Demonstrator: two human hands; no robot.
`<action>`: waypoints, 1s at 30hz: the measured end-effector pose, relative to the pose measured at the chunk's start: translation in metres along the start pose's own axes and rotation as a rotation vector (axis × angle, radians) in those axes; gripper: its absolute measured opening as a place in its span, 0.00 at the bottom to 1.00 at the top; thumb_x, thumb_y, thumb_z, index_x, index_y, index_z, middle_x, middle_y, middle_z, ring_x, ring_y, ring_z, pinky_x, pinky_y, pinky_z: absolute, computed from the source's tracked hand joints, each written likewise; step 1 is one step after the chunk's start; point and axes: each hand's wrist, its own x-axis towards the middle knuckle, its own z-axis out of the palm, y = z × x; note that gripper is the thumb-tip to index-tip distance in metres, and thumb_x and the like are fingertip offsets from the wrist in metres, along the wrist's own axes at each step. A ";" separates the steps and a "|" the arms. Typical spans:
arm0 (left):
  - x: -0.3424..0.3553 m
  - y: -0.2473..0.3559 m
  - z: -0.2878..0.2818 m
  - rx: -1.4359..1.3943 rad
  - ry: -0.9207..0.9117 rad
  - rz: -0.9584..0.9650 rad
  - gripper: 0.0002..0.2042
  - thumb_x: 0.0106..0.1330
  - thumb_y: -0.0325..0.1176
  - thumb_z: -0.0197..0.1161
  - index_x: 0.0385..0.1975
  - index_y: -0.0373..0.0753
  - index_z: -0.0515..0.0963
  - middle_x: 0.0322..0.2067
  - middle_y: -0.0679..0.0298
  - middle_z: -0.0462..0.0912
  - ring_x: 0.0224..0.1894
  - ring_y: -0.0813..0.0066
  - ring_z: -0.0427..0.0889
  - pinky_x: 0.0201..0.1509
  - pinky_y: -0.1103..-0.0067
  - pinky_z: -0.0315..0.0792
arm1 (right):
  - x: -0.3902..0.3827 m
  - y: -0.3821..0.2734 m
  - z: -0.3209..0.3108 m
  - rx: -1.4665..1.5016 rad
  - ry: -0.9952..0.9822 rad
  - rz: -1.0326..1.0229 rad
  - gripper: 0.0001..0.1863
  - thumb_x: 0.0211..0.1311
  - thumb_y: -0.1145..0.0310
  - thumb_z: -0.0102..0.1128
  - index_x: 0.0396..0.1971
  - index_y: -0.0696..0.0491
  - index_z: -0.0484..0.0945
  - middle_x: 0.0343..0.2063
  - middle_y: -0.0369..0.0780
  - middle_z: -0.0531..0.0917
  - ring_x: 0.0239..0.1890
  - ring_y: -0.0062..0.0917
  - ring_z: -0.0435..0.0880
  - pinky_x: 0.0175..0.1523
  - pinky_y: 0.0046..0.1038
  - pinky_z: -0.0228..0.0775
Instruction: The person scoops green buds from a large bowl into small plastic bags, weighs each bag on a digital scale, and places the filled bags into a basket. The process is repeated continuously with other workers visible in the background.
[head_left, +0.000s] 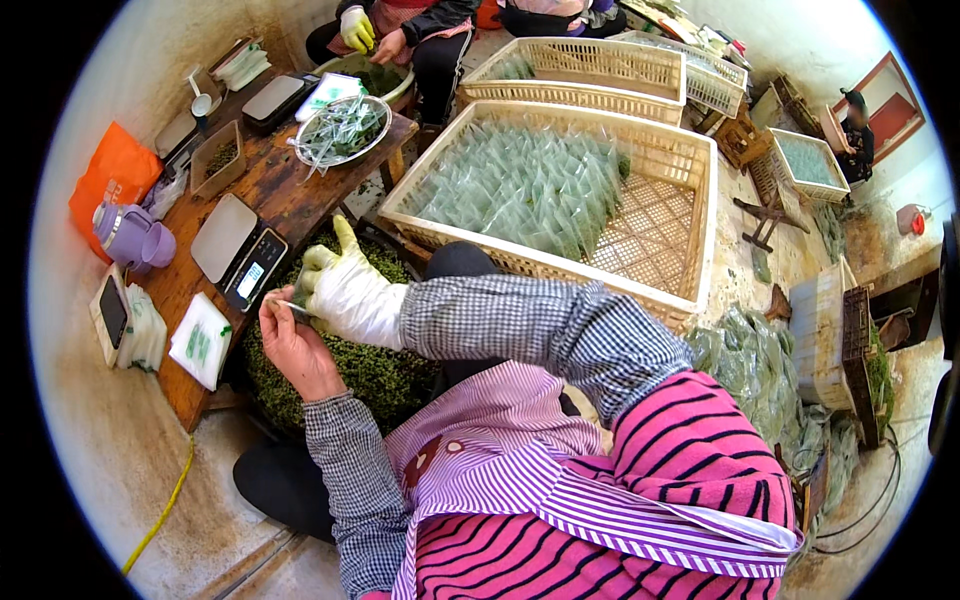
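My bare left hand [298, 350] pinches a small pale, narrow item [293, 307], possibly a little plastic bag. My right hand [350, 295], in a pale glove with yellowish fingers, closes on the same item from the right, one finger raised. What exactly lies between the fingers is too small to make out. Below both hands is a large mass of small dark-green leafy pieces [320, 385]. Just left of my hands a digital scale [228, 245] sits on the wooden table [180, 370], beside a stack of flat white bags [202, 340].
A crate [664, 230] of filled clear bags stands ahead, more crates [572, 75] behind. A steel bowl [365, 145], purple jug [132, 230] and orange bag [115, 165] line the left. A co-worker's gloved hand [357, 30] shows at top; another person [856, 140] is far right.
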 end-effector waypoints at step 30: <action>-0.035 -0.079 0.146 -0.147 -0.422 -0.177 0.06 0.70 0.31 0.56 0.36 0.36 0.78 0.36 0.67 0.81 0.41 0.79 0.76 0.53 0.78 0.67 | -0.124 0.106 -0.123 0.233 0.367 0.201 0.42 0.45 0.59 0.71 0.62 0.51 0.64 0.56 0.45 0.73 0.58 0.38 0.70 0.63 0.39 0.59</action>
